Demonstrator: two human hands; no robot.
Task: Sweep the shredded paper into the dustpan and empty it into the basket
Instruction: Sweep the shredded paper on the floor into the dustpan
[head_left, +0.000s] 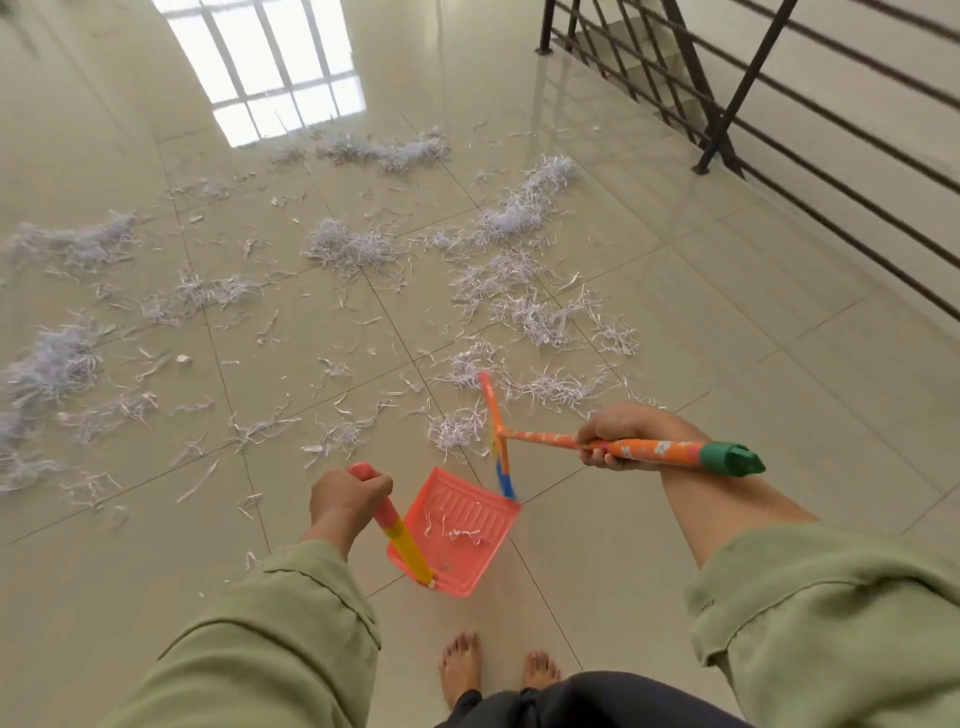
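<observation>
Left hand (347, 496) grips the dustpan (460, 530) handle, fingers curled around it; right hand (621, 435) wraps the broom (540, 440) handle. Shredded paper (457, 431) lies just beyond the dustpan's open edge, nearer the broom head

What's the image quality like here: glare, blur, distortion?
Head view: strong window glare on the glossy tiled floor washes out the top left; wide-angle distortion bends the railing and tile lines; the broom head is slightly motion-blurred, while the dustpan and both hands, left hand and right hand, are sharp; pale shredded paper has low contrast against the floor.
</observation>
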